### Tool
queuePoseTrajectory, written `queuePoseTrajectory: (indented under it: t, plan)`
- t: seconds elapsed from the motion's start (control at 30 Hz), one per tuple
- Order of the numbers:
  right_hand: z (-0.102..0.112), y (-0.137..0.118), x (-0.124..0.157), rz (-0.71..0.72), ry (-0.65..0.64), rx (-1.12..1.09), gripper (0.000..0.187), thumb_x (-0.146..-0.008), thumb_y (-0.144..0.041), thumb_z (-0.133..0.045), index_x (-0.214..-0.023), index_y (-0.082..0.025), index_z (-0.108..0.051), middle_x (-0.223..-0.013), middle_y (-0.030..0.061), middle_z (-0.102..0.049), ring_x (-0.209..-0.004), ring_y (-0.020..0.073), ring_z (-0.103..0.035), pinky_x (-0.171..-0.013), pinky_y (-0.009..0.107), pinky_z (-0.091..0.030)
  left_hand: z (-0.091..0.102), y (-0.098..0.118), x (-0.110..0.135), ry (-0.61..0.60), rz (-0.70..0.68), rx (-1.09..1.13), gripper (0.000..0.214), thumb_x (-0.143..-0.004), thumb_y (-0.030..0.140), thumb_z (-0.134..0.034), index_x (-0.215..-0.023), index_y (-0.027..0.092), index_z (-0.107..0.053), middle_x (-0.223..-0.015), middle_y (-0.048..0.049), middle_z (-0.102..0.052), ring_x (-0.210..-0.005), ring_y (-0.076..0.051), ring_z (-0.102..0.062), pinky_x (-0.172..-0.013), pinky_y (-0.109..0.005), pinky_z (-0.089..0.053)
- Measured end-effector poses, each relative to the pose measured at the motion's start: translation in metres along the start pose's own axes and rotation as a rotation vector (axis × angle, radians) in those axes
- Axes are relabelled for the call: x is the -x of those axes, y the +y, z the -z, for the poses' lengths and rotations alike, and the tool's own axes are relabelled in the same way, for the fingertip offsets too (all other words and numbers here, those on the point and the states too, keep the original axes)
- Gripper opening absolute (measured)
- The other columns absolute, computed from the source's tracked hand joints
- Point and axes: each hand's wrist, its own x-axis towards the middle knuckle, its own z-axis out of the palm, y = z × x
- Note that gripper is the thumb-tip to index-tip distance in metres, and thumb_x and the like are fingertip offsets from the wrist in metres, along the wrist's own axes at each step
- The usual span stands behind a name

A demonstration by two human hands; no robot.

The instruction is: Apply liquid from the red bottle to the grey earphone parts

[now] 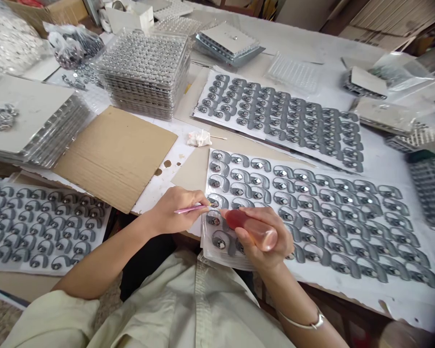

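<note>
While stacked cardboard [387, 21] stands beyond the white-covered bench [308, 41], where clear trays [143, 72] pile up, a sheet [224, 257] of grey pieces [306, 203] lies at the near edge. At its left end, the right hand [266, 253] grips a red bottle [252, 229]; the left hand [176, 208] pinches a pink stick [188, 209]. Fine tip work seems underway, probably demanding steadiness next.

Near parts sheet [232, 261]: on table [300, 43], 2 o'clock from wearer [188, 299].
Far parts sheet [228, 124]: 1 o'clock, behind it.
Cardboard [116, 154]: 11 o'clock.
Wad [198, 138]: 12 o'clock, right of cardboard.
Tray stack [145, 92]: behind cardboard, 11 to 12.
Left stack [58, 130]: 10 to 11, left of cardboard; bag of parts [3, 117] on top.
Left parts sheet [18, 265]: 10 o'clock, in front of left stack.
</note>
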Motion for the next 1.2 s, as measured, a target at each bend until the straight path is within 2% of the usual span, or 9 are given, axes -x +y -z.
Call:
queuePoseTrajectory:
  t: [0.17,0.37,0.67,0.73,0.83,0.9,0.97,1.1,1.2]
  plan:
    - [-0.002,-0.001,0.003,-0.014,-0.003,0.012,0.06,-0.074,-0.018,-0.075,-0.128,-0.018,-0.049,-0.094,0.0075,-0.065,-0.078,0.0206,-0.064,-0.059,0.036,-0.057,0.007,0.008,-0.012,-0.056,0.127,0.04,0.008,-0.084,0.021,-0.062,-0.083,0.016,-0.068,-0.076,-0.001,-0.072,-0.065,-0.012,-0.065,-0.058,-0.019,-0.046]
    - [-0.002,-0.006,0.002,-0.045,-0.058,0.014,0.046,-0.074,-0.021,-0.077,-0.115,-0.013,-0.056,-0.091,0.009,-0.066,-0.081,0.0201,-0.065,-0.062,0.033,-0.058,0.012,0.013,-0.021,-0.095,0.219,0.057,0.006,-0.082,0.018,-0.064,-0.08,0.016,-0.069,-0.077,-0.0009,-0.072,-0.07,-0.013,-0.065,-0.062,-0.02,-0.045]
    - [-0.003,-0.004,0.004,-0.009,-0.01,0.014,0.054,-0.071,-0.019,-0.079,-0.118,-0.015,-0.054,-0.091,0.007,-0.067,-0.079,0.0198,-0.066,-0.061,0.033,-0.058,0.009,0.011,-0.02,-0.069,0.224,0.075,0.005,-0.081,0.018,-0.065,-0.081,0.015,-0.07,-0.079,-0.0017,-0.073,-0.072,-0.014,-0.066,-0.064,-0.021,-0.047]
    - [-0.001,0.0,0.004,-0.088,0.081,-0.084,0.048,-0.074,-0.021,-0.076,-0.117,-0.02,-0.055,-0.091,0.0048,-0.067,-0.076,0.0193,-0.066,-0.059,0.034,-0.057,0.008,0.01,-0.019,-0.058,0.223,0.077,0.005,-0.081,0.018,-0.065,-0.081,0.015,-0.07,-0.08,-0.0019,-0.073,-0.072,-0.014,-0.066,-0.063,-0.021,-0.047]
    - [0.008,0.003,-0.004,-0.413,0.317,-0.275,0.017,-0.082,-0.033,-0.066,-0.092,-0.019,-0.063,-0.081,0.0022,-0.064,-0.063,0.0162,-0.064,-0.049,0.03,-0.054,0.005,0.007,-0.014,-0.027,0.213,0.093,0.005,-0.081,0.019,-0.066,-0.082,0.016,-0.069,-0.08,-0.0018,-0.074,-0.069,-0.014,-0.067,-0.059,-0.02,-0.048]
    - [0.018,0.005,-0.013,-0.633,0.43,-0.411,0.024,-0.084,-0.04,-0.062,-0.076,-0.018,-0.062,-0.072,0.0002,-0.059,-0.053,0.0154,-0.061,-0.041,0.03,-0.051,0.0,0.007,-0.006,0.039,0.17,0.095,0.006,-0.083,0.02,-0.066,-0.083,0.015,-0.069,-0.079,-0.0023,-0.074,-0.067,-0.014,-0.068,-0.056,-0.02,-0.049]
    - [0.027,0.006,-0.021,-0.726,0.479,-0.521,0.028,-0.083,-0.044,-0.062,-0.071,-0.019,-0.061,-0.069,-0.0011,-0.057,-0.048,0.016,-0.06,-0.037,0.032,-0.051,-0.006,0.009,0.006,0.137,0.073,0.086,0.007,-0.085,0.021,-0.065,-0.087,0.015,-0.067,-0.084,-0.0039,-0.075,-0.07,-0.015,-0.07,-0.06,-0.021,-0.053]
    - [0.03,0.005,-0.025,-0.627,0.555,-0.465,0.033,-0.078,-0.048,-0.067,-0.066,-0.018,-0.061,-0.07,0.0001,-0.058,-0.054,0.0163,-0.061,-0.041,0.032,-0.053,-0.021,0.02,0.034,0.263,-0.206,-0.041,0.009,-0.088,0.014,-0.061,-0.097,0.014,-0.061,-0.097,-0.0079,-0.075,-0.088,-0.016,-0.072,-0.076,-0.023,-0.058]
    - [0.019,-0.001,-0.018,-0.519,0.498,-0.331,0.036,-0.079,-0.051,-0.067,-0.068,-0.017,-0.062,-0.07,0.0019,-0.06,-0.059,0.0155,-0.061,-0.05,0.03,-0.051,-0.032,0.026,0.048,0.259,-0.313,-0.215,0.012,-0.087,0.009,-0.059,-0.098,0.013,-0.059,-0.095,-0.0085,-0.075,-0.088,-0.016,-0.072,-0.074,-0.024,-0.058]
